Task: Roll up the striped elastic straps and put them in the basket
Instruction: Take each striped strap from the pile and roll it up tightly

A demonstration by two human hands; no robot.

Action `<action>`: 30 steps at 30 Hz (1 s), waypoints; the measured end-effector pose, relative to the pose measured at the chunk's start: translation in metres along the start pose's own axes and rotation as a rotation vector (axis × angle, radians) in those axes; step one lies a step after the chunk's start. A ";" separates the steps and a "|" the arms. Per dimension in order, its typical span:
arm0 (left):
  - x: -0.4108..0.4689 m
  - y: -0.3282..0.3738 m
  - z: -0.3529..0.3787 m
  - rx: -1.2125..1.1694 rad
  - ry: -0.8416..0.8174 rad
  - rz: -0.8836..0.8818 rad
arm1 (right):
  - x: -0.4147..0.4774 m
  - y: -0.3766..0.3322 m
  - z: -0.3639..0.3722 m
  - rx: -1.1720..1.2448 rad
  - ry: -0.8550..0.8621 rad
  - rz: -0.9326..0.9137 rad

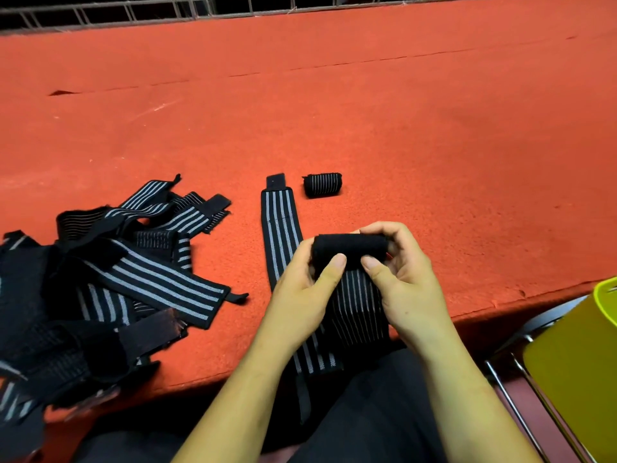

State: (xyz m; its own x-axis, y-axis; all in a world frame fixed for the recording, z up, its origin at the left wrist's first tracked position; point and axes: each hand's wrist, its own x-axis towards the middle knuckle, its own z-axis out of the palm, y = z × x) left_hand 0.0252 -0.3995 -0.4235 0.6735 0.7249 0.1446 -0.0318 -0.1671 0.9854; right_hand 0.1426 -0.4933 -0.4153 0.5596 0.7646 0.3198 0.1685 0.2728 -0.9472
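- Strap in work (350, 250): partly rolled, held over the near edge of the red table (400, 128); its striped tail hangs toward your lap.
- Your left hand (305, 285) and right hand (409, 279) clamp the roll's two ends, thumbs on its front.
- Flat strap (280, 225): just left of your hands, overhanging the edge.
- Finished roll (322, 185): beside its far end.
- Loose pile (117, 269): left.
- Basket (574, 362): right, off the table.

Likely a small packing workshop: long red-felt worktable (384, 111), wire grid (187, 6) behind, heap of identical straps (160, 285).
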 end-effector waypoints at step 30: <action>0.004 0.007 -0.007 -0.227 0.042 -0.094 | -0.001 -0.001 0.000 0.007 -0.082 0.000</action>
State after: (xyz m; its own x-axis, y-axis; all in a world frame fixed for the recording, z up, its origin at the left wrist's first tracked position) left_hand 0.0223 -0.3930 -0.4152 0.6505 0.7579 0.0499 -0.1381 0.0534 0.9890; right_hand 0.1417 -0.4945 -0.4143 0.4910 0.8098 0.3210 0.1630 0.2766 -0.9471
